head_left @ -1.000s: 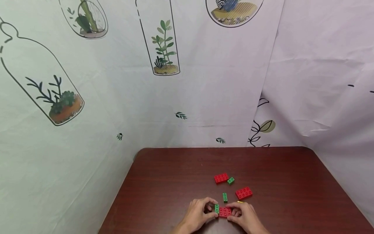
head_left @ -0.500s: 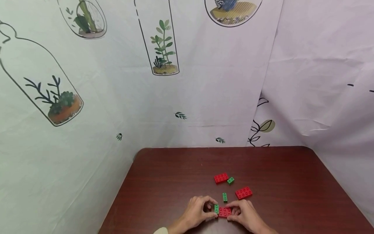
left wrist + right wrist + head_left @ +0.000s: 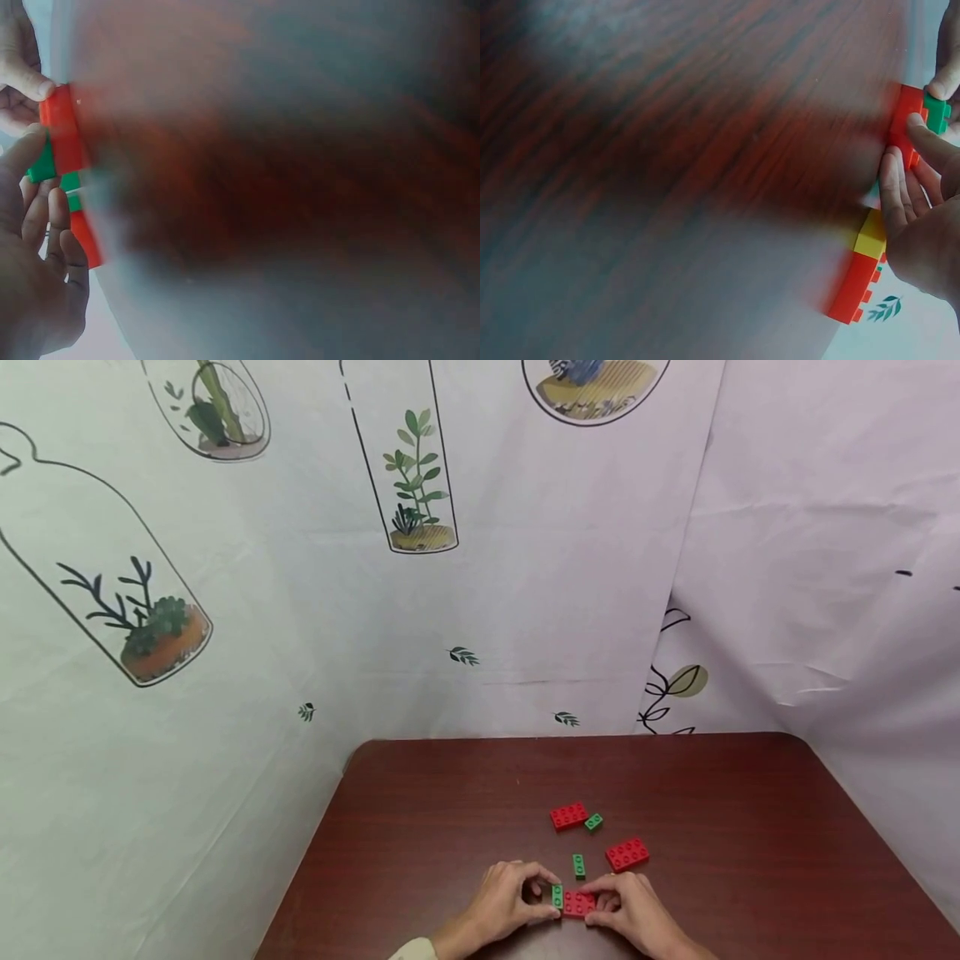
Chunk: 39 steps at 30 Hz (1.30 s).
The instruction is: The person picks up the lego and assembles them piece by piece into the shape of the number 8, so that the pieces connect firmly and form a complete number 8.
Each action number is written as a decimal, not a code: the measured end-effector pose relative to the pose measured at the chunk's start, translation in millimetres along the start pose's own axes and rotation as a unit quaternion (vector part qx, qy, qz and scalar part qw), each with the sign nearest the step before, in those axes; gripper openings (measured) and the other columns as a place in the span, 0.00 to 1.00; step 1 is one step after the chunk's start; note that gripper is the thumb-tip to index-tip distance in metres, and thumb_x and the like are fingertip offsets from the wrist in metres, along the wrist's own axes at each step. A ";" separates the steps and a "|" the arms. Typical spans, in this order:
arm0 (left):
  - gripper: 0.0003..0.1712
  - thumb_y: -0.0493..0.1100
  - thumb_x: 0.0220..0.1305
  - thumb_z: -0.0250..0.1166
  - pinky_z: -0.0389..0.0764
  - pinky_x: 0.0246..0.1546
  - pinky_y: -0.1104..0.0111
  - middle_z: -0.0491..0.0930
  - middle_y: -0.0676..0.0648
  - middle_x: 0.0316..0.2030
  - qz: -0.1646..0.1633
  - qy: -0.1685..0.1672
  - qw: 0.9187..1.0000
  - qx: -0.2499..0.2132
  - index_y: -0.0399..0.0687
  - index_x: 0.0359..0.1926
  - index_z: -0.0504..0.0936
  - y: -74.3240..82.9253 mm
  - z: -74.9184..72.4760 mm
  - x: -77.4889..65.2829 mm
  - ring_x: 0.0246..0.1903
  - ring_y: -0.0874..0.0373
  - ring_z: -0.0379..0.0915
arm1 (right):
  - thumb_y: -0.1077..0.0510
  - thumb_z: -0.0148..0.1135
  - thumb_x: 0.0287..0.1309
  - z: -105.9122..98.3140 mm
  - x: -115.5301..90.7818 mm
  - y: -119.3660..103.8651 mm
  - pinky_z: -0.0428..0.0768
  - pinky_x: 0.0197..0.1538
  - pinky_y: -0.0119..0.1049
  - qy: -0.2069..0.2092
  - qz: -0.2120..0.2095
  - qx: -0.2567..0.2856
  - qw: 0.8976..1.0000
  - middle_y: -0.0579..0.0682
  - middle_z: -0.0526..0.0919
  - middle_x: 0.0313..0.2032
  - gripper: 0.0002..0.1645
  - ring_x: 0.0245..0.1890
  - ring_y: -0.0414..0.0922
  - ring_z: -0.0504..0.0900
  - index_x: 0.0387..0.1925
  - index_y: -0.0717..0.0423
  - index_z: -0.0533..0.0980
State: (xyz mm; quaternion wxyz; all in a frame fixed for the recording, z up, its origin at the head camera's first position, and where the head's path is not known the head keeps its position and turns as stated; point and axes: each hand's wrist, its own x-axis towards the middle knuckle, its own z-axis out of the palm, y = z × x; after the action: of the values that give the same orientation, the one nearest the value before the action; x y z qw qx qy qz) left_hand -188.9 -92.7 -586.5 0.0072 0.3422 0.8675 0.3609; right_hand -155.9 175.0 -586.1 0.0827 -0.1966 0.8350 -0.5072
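I judged both bricks light and quite stiff: hard, smooth plastic that would neither bend under a firm squeeze nor break easily, though the glossy walls could slide under dry fingertips. My left grip (image 3: 510, 897) was closed on the green brick (image 3: 557, 897), thumb at its near end and index finger at its far end. My right grip (image 3: 630, 906) was clamped on the red brick (image 3: 578, 904) in the same way, thumb on the near wall, index finger on the far one. The two lay side by side on the table (image 3: 420, 793), studs up, seemingly touching; whether anything locked them together I could not tell. Those flat opposite walls seemed the best place to take hold, since they left the studs and the meeting faces free.

My forearms slanted in from the near side, the left one with a pale cuff (image 3: 414, 950), and both hands were arched over with bent fingers, facing each other across the pair. Just beyond lay a second green brick (image 3: 578, 866), and a larger red brick (image 3: 627, 854) lay farther right, with a yellow brick (image 3: 871, 234) near my right hand.
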 end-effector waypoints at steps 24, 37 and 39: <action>0.17 0.57 0.58 0.82 0.67 0.25 0.81 0.78 0.66 0.23 0.007 0.016 0.999 0.050 0.63 0.47 0.90 -0.6 4.3 -2.2 0.23 0.82 0.65 | 0.61 0.83 0.53 5.9 -1.6 -1.6 0.78 0.28 0.32 0.018 0.019 -0.010 1.000 0.39 0.83 0.27 0.22 0.23 0.33 0.78 0.51 0.61 0.87; 0.17 0.58 0.57 0.82 0.63 0.23 0.83 0.75 0.67 0.21 0.030 0.036 0.996 0.080 0.64 0.45 0.90 -2.8 8.1 -0.6 0.22 0.83 0.61 | 0.62 0.84 0.51 -17.8 5.8 -16.6 0.74 0.28 0.31 0.155 -0.024 -0.105 0.982 0.41 0.80 0.30 0.21 0.24 0.31 0.70 0.48 0.54 0.88; 0.17 0.57 0.57 0.82 0.63 0.23 0.83 0.75 0.67 0.21 0.032 0.040 0.995 0.083 0.64 0.45 0.89 -3.3 8.4 -1.3 0.22 0.84 0.61 | 0.63 0.84 0.50 -20.3 6.0 -14.9 0.74 0.29 0.31 0.156 -0.022 -0.106 0.982 0.42 0.80 0.30 0.21 0.25 0.32 0.70 0.48 0.55 0.88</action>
State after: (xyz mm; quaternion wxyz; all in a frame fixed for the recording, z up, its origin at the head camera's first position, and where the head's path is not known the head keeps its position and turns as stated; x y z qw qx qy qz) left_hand -187.7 -89.9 -595.1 -0.0670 0.3546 0.8826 0.3014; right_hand -164.6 183.0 -563.1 -0.0809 -0.1416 0.8819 -0.4424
